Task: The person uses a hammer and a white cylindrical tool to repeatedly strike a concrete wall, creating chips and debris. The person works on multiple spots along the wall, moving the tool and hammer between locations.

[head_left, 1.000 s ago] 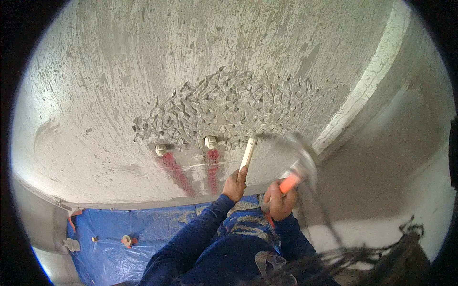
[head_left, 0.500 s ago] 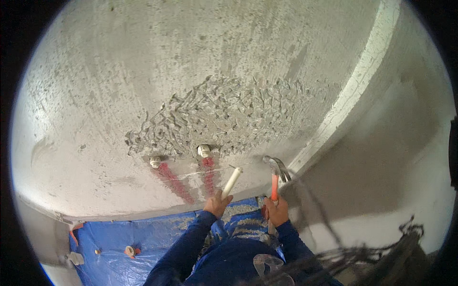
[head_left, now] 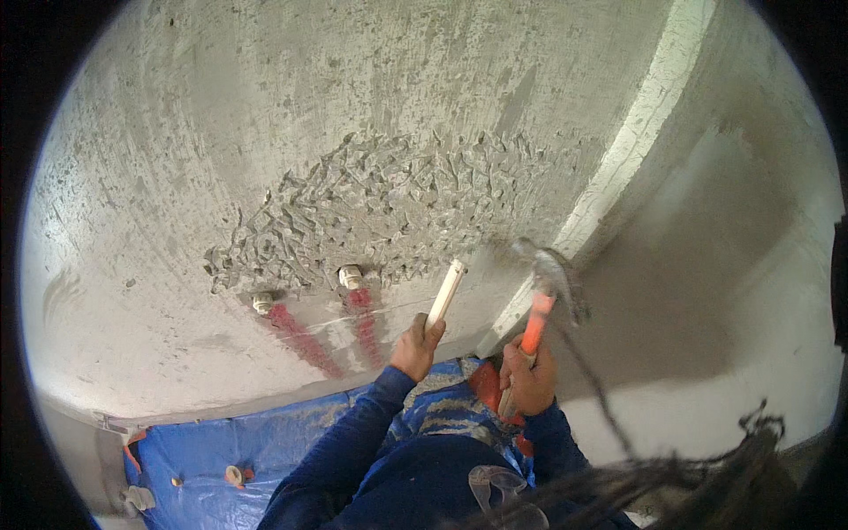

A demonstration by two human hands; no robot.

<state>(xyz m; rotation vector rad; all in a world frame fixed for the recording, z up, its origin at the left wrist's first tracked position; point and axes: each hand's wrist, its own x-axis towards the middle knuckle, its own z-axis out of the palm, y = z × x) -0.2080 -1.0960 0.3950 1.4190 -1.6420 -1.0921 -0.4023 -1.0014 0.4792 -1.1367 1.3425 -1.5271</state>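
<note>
My left hand (head_left: 415, 348) is closed round a pale cream rod-shaped tool (head_left: 447, 295), its upper end close to the wall just below the roughened patch (head_left: 389, 208). I cannot make out its exact kind. To the right, my right hand (head_left: 530, 378) grips a claw hammer (head_left: 537, 322) by its orange handle. The hammer's metal head is raised and smeared by motion, apart from the rod's end. Left of the rod, two white pipe fittings (head_left: 351, 276) stick out of the wall, with red-marked strips running down beneath them.
Blue sheeting (head_left: 230, 442) littered with grey debris covers the floor at the wall's foot. Small round objects (head_left: 237, 476) lie on it. A pale vertical band (head_left: 632, 128) marks the corner with the right wall (head_left: 689, 291). Clear glasses (head_left: 499, 486) hang before my chest. Dark blurred strands cross the lower right.
Both hands have moved up, bringing the rod's end nearer the rough patch. The hammer has shifted up and to the right. The whole view has also shifted slightly.
</note>
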